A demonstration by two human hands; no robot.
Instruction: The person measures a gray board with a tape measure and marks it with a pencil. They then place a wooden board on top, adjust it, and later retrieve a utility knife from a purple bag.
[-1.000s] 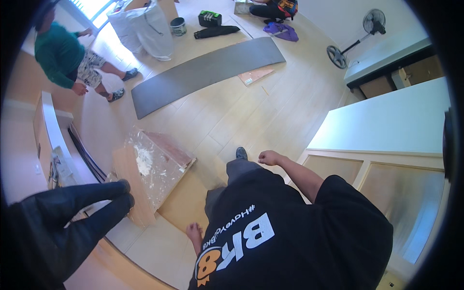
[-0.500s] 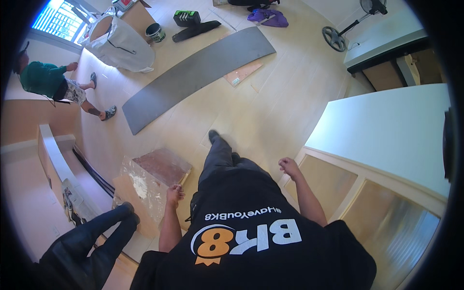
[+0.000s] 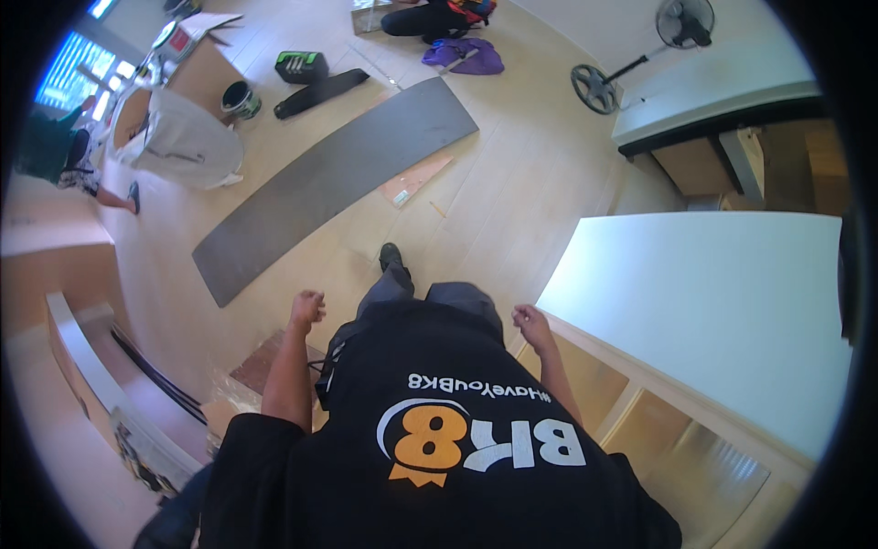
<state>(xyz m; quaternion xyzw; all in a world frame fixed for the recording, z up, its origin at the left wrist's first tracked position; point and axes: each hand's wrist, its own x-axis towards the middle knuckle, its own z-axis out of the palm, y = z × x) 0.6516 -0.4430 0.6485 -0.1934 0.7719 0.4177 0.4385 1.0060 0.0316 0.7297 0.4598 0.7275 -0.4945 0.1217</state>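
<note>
My left hand (image 3: 309, 309) hangs in the air at the left of my body, its fingers curled in and nothing seen in them. Beyond it a long grey panel (image 3: 334, 188) lies flat on the floor. On the other side my right hand (image 3: 530, 319) is raised with loosely closed fingers, also holding nothing visible. It is nearest to the corner of a pale-topped cabinet (image 3: 695, 311) and appears apart from it. A brown board (image 3: 274, 360) lies partly hidden behind my left forearm.
A white sack (image 3: 192, 137), a dark bucket (image 3: 240, 101), a green-black case (image 3: 302, 67) and a purple bag (image 3: 465, 58) stand beyond the panel. A standing fan (image 3: 684, 23) is at the far right. One person (image 3: 50, 151) is at the left, another (image 3: 439, 18) at the far end.
I have stepped forward, and my left hand has swung forward. The person at the left now shows nearer the picture's rim. The person's legs at lower left have mostly gone out of view.
</note>
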